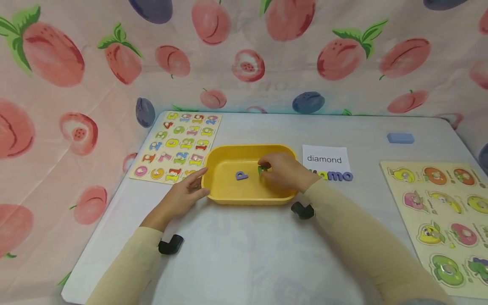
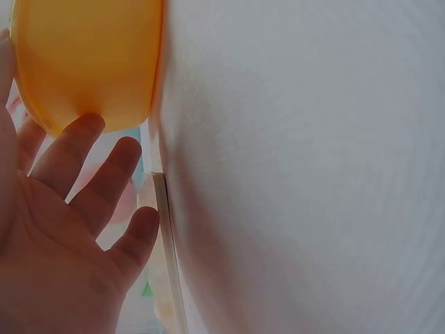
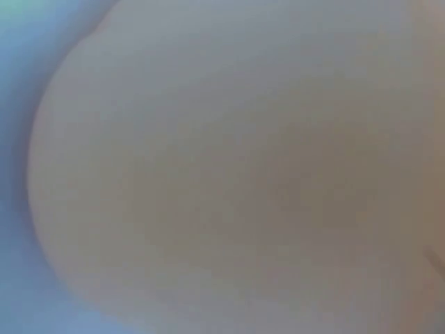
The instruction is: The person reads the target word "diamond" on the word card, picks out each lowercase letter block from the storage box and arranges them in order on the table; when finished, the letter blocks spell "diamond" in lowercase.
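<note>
A yellow tray (image 1: 225, 194) stands mid-table, and a purple letter (image 1: 241, 175) lies on its floor. Over the tray's right half my right hand (image 1: 281, 168) pinches a green letter (image 1: 262, 169) between thumb and fingers; which letter it is stays hidden. At the tray's left end, my left hand (image 1: 187, 188) rests its spread, fairly straight fingers against the rim; the left wrist view shows the fingertips (image 2: 89, 125) against the orange-looking wall. To the right, a white card (image 1: 325, 157) reads "diamond". Coloured letters (image 1: 335, 176) line its lower edge, partly behind my right wrist. The right wrist view is a blur.
A number puzzle board (image 1: 177, 146) lies left of the tray, close to my left hand. On the right is a fruit puzzle board (image 1: 413, 224). A blue block (image 1: 400, 138) sits at the back right. Fruit-patterned cloth (image 1: 248, 84) hangs behind the table.
</note>
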Tool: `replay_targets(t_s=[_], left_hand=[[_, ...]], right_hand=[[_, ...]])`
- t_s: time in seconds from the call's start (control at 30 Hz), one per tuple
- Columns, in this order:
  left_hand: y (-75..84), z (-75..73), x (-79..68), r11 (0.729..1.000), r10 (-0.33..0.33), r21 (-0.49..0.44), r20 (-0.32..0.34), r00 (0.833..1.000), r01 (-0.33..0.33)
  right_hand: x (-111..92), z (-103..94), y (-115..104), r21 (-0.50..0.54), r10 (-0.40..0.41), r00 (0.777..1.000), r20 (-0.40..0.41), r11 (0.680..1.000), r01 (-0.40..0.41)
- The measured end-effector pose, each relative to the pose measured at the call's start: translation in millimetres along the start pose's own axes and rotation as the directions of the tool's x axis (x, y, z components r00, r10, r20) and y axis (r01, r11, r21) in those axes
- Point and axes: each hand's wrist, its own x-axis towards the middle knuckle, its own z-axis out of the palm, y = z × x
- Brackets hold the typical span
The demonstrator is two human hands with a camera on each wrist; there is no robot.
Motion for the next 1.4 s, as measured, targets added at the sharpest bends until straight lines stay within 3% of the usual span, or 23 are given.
replay_targets(t_s=[0.43,0.77,1.07,1.4], left_hand=[[-1.7,-0.3,-1.1,1.000,0.007,0.008,0.001,1.000,-0.007],[-1.4,-0.6,-1.5,1.000,0.009,0.013,0.005,1.000,-0.009],[0.3,-0.1,-1.8,1.000,0.008,0.008,0.008,1.000,-0.008],[0.1,0.0,-0.5,1.000,0.011,0.017,0.008,1.000,-0.012]], right_hand=[[-31,-27.8,27,-0.043,-0.061,0.992,-0.113,0.997,0.057],[-55,-46.4,54,-0.089,0.017,0.993,-0.121,0.996,-0.028],[-78,-60.1,84,-0.130,0.146,0.982,-0.123,0.978,-0.162],[-105,-69.2,122,-0.148,0.202,0.969,-0.143,0.964,-0.222]])
